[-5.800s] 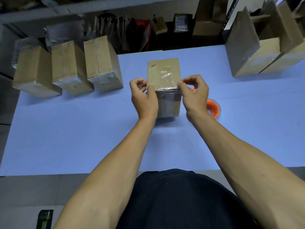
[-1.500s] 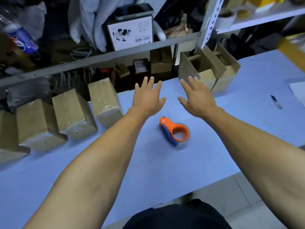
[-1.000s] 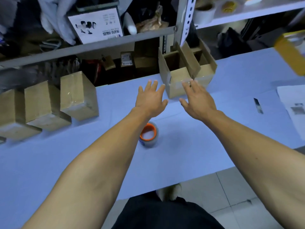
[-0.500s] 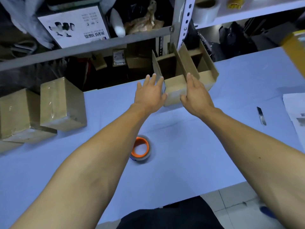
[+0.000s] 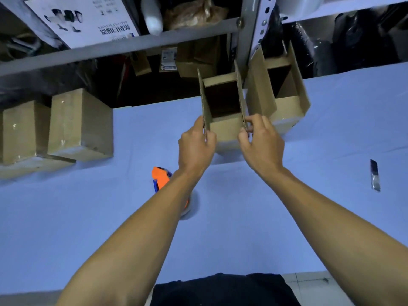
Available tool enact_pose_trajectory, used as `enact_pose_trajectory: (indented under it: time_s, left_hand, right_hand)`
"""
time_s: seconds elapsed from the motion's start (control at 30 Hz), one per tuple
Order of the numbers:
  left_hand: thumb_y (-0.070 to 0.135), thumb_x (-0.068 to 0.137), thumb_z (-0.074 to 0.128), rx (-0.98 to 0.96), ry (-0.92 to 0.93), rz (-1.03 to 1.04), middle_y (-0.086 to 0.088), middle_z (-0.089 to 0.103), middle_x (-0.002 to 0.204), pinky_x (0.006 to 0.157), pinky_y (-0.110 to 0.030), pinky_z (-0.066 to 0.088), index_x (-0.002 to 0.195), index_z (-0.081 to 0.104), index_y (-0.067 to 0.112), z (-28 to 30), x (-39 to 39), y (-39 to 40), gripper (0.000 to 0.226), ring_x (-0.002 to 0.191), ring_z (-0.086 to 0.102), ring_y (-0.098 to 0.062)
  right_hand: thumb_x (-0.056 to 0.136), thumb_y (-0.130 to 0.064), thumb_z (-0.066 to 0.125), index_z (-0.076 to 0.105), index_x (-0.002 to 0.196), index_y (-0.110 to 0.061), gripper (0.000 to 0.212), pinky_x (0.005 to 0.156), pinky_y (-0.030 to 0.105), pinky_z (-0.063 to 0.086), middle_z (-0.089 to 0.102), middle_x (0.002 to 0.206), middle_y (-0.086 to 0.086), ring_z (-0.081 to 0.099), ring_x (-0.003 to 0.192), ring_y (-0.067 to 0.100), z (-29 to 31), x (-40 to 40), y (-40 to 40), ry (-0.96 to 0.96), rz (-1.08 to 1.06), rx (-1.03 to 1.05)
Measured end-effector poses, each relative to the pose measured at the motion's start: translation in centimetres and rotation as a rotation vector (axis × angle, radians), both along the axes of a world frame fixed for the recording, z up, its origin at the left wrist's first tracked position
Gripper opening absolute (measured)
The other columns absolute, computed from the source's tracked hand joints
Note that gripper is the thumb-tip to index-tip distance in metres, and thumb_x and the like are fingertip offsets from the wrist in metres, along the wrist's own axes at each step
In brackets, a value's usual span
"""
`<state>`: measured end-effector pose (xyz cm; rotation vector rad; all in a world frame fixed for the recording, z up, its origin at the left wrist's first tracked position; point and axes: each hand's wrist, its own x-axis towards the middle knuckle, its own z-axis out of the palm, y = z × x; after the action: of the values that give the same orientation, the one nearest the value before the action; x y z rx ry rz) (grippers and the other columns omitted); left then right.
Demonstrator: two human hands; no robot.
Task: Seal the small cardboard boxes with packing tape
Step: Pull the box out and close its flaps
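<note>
Cardboard flaps of the open box (image 5: 224,129), upper centre, are pinched by both hands (image 5: 195,144) (image 5: 261,143); next, likely fold them shut, then tape (image 5: 162,180)

The open box (image 5: 225,131) and the sealed boxes (image 5: 80,124) are plain brown cardboard. The surface (image 5: 242,228) is pale blue; the tape dispenser (image 5: 160,177) is orange and blue.

Open box (image 5: 225,129) between sealed boxes (image 5: 80,124) and knife (image 5: 374,177).
</note>
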<state>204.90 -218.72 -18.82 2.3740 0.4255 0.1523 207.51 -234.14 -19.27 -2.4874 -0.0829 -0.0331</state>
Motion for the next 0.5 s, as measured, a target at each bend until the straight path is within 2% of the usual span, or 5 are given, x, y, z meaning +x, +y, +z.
enact_pose_trajectory:
  time_s: [0.1, 0.27, 0.33, 0.4, 0.5]
  left_hand:
    - [0.011, 0.085, 0.051, 0.038, -0.063, -0.052, -0.001, 0.066, 0.076, 0.064, -0.04, 0.05, 0.114, 0.063, 0.019, -0.3, -2.1, 1.1, 0.033, 0.07, 0.064, -0.025]
    - [0.033, 0.091, 0.054, 0.018, -0.023, -0.082, 0.009, 0.068, 0.107, 0.078, -0.03, 0.051, 0.122, 0.063, 0.025, -0.3, -3.1, 1.5, 0.034, 0.087, 0.065, -0.009]
    - [0.048, 0.093, 0.049, -0.15, -0.004, 0.005, 0.011, 0.069, 0.104, 0.082, -0.027, 0.05, 0.111, 0.068, 0.024, 0.1, -2.7, 1.1, 0.035, 0.092, 0.064, -0.006]
    - [0.052, 0.099, 0.042, -0.445, 0.031, 0.183, 0.012, 0.071, 0.091, 0.087, -0.027, 0.049, 0.094, 0.071, 0.025, 0.4, -1.6, 0.9, 0.04, 0.095, 0.065, -0.008]
    - [0.054, 0.101, 0.041, -0.748, 0.15, 0.339, 0.004, 0.066, 0.088, 0.086, -0.034, 0.049, 0.1, 0.067, 0.023, -0.2, 0.7, 0.8, 0.041, 0.091, 0.063, -0.016]
  right_hand:
    - [0.089, -0.025, 0.056, 0.057, 0.109, -0.016, 0.022, 0.067, 0.034, 0.044, 0.057, 0.106, -0.002, 0.056, 0.095, 0.022, -0.7, -1.8, 0.0, 0.015, 0.012, 0.069]
    - [0.091, -0.049, 0.051, 0.056, 0.101, -0.02, 0.031, 0.075, 0.031, 0.042, 0.052, 0.105, -0.008, 0.053, 0.101, 0.015, -1.0, -2.5, -0.4, 0.076, 0.061, 0.236]
    - [0.091, -0.057, 0.042, 0.054, 0.092, -0.02, 0.039, 0.077, 0.028, 0.042, 0.054, 0.098, -0.005, 0.053, 0.093, 0.01, -1.1, -1.5, -0.1, 0.22, -0.039, 0.466]
    - [0.094, -0.057, 0.039, 0.056, 0.092, -0.01, 0.05, 0.076, 0.032, 0.044, 0.058, 0.092, 0.003, 0.052, 0.084, 0.01, -1.1, -0.1, 0.2, 0.336, -0.202, 0.661]
    - [0.099, -0.053, 0.045, 0.06, 0.112, -0.014, 0.044, 0.08, 0.029, 0.047, 0.059, 0.091, -0.009, 0.056, 0.086, 0.008, -2.3, 2.0, 0.3, 0.524, -0.243, 0.754]
